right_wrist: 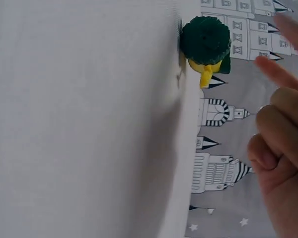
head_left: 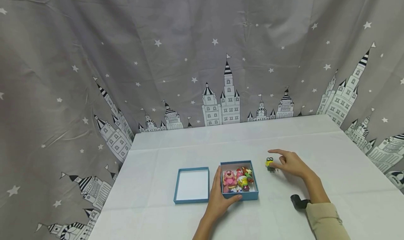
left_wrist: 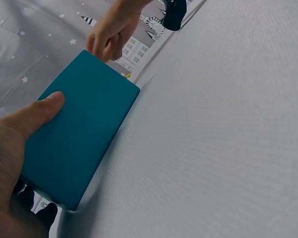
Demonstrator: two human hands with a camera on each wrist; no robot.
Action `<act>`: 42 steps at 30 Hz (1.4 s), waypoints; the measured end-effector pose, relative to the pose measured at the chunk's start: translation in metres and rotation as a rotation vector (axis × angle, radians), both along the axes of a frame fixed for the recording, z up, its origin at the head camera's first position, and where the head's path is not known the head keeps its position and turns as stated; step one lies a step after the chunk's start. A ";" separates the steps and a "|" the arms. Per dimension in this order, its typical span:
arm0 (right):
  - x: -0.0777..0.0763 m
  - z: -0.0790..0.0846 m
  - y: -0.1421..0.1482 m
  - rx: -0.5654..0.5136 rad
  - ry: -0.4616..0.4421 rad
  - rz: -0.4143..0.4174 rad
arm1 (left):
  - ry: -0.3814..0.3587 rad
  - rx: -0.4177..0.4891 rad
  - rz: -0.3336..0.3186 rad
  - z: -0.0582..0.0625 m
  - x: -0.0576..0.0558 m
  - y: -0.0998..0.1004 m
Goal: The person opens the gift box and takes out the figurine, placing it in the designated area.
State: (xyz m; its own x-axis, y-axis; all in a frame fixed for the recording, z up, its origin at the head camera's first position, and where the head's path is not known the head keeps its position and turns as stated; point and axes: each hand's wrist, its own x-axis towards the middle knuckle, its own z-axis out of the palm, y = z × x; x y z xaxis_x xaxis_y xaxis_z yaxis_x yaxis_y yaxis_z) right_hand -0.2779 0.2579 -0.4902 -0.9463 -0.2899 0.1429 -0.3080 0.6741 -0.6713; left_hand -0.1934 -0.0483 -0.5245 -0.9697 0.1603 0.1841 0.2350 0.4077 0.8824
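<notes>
My left hand point(head_left: 217, 199) holds a blue box point(head_left: 250, 196) at its near left corner, thumb along the front wall and fingers along the left side. In the left wrist view the thumb of that hand point(left_wrist: 15, 144) lies across the outside of the box point(left_wrist: 84, 129). Inside sit several toy figures, among them a pink bear point(head_left: 229, 180). To the right of the box, a small yellow-and-dark-green figure point(head_left: 269, 164) stands on the table. Beside it is my right hand point(head_left: 291, 164), thumb and forefinger spread apart; the right wrist view shows the fingers away from the figure point(right_wrist: 206, 42).
A blue-rimmed lid point(head_left: 192, 200), white inside, lies left of the box. The white-covered table point(head_left: 151, 184) meets a grey curtain point(head_left: 176, 57) printed with castles and stars. A black device point(head_left: 298, 202) sits at the right wrist, by the beige sleeve point(head_left: 326, 220).
</notes>
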 end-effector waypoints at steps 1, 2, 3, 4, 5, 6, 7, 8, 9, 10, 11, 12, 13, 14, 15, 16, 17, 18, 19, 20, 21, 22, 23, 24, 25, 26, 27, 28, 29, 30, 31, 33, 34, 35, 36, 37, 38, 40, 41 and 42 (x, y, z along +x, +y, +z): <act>0.000 0.002 -0.002 -0.013 0.010 0.004 | 0.000 -0.001 0.001 0.000 0.000 0.000; 0.001 0.004 -0.003 -0.025 0.017 0.008 | -0.001 -0.003 0.003 0.000 0.000 -0.001; 0.002 0.006 -0.005 -0.036 0.022 0.014 | -0.001 -0.004 0.004 0.000 0.000 -0.001; 0.002 0.008 -0.007 -0.046 0.028 0.018 | -0.003 -0.004 0.005 0.000 0.000 -0.001; 0.003 0.010 -0.009 -0.059 0.030 0.024 | -0.004 -0.004 0.007 0.000 0.000 -0.001; 0.004 0.012 -0.010 -0.068 0.031 0.028 | -0.005 -0.002 0.007 0.000 0.000 -0.001; 0.005 0.014 -0.012 -0.077 0.034 0.033 | -0.006 -0.001 0.006 0.000 0.000 -0.001; 0.007 0.017 -0.014 -0.096 0.033 0.040 | -0.008 0.000 0.005 0.000 0.000 -0.001; 0.008 0.019 -0.016 -0.114 0.032 0.049 | -0.009 0.003 0.005 0.000 0.000 -0.001; 0.010 0.021 -0.018 -0.131 0.033 0.059 | -0.011 0.005 0.004 0.000 0.000 0.000; 0.011 0.023 -0.020 -0.148 0.034 0.071 | -0.013 0.008 0.003 0.000 0.000 0.000; 0.013 0.025 -0.022 -0.162 0.033 0.080 | -0.013 0.011 0.001 0.000 0.000 0.000; 0.015 0.026 -0.025 -0.181 0.033 0.096 | -0.014 0.013 -0.001 0.000 0.000 0.001; 0.016 0.027 -0.027 -0.196 0.033 0.113 | -0.013 0.014 -0.001 0.000 0.000 0.001; 0.018 0.027 -0.030 -0.205 0.035 0.131 | -0.013 0.014 -0.002 0.000 0.000 0.002; 0.019 0.027 -0.033 -0.212 0.036 0.147 | -0.011 0.016 -0.004 0.000 0.000 0.002; 0.021 0.026 -0.036 -0.219 0.035 0.162 | -0.008 0.017 -0.007 -0.001 0.000 0.002; 0.022 0.024 -0.039 -0.223 0.036 0.176 | -0.005 0.018 -0.009 -0.001 0.000 0.002; 0.023 0.022 -0.041 -0.230 0.036 0.194 | -0.003 0.018 -0.010 -0.002 0.000 0.002; 0.024 0.020 -0.044 -0.231 0.040 0.210 | 0.000 0.017 -0.010 -0.002 -0.001 0.002; 0.025 0.018 -0.047 -0.232 0.041 0.220 | 0.002 0.018 -0.012 -0.003 -0.001 0.001; 0.026 0.015 -0.049 -0.234 0.038 0.228 | 0.004 0.019 -0.013 -0.003 -0.001 0.001; 0.026 0.012 -0.051 -0.236 0.037 0.237 | 0.004 0.018 -0.013 -0.003 -0.001 0.001; 0.027 0.010 -0.054 -0.239 0.040 0.246 | 0.004 0.018 -0.013 -0.004 -0.001 0.001; 0.027 0.008 -0.056 -0.243 0.036 0.250 | 0.005 0.018 -0.014 -0.004 -0.001 0.001; 0.028 0.005 -0.059 -0.242 0.031 0.252 | 0.004 0.017 -0.013 -0.004 -0.001 0.000; 0.029 0.003 -0.061 -0.244 0.017 0.247 | 0.003 0.018 -0.013 -0.004 -0.001 0.000; 0.029 0.002 -0.063 -0.247 0.004 0.244 | 0.005 0.017 -0.013 -0.004 -0.001 0.000; 0.030 0.000 -0.065 -0.247 -0.007 0.240 | 0.006 0.019 -0.012 -0.004 -0.001 0.000; 0.030 -0.001 -0.067 -0.247 -0.020 0.232 | 0.009 0.020 -0.012 -0.004 -0.001 0.000; 0.030 -0.002 -0.069 -0.245 -0.034 0.226 | 0.011 0.020 -0.011 -0.003 -0.001 0.000; 0.031 -0.004 -0.071 -0.245 -0.053 0.214 | 0.014 0.019 -0.010 -0.003 -0.001 0.000; 0.032 -0.005 -0.072 -0.243 -0.056 0.210 | 0.015 0.019 -0.010 -0.003 -0.001 0.000; 0.032 -0.006 -0.073 -0.241 -0.057 0.206 | 0.016 0.018 -0.009 -0.003 -0.001 0.000; 0.032 -0.007 -0.074 -0.239 -0.058 0.202 | 0.016 0.017 -0.010 -0.003 -0.002 0.000; 0.033 -0.008 -0.075 -0.242 -0.059 0.200 | 0.015 0.015 -0.009 -0.003 -0.002 0.000; 0.033 -0.009 -0.076 -0.243 -0.062 0.195 | 0.015 0.015 -0.009 -0.003 -0.001 0.000; 0.034 -0.010 -0.077 -0.242 -0.065 0.187 | 0.011 0.014 -0.009 -0.003 -0.001 0.000; 0.034 -0.011 -0.078 -0.237 -0.068 0.183 | 0.010 0.013 -0.009 -0.003 -0.001 0.000; 0.035 -0.012 -0.078 -0.234 -0.068 0.180 | 0.007 0.014 -0.010 -0.002 -0.001 0.000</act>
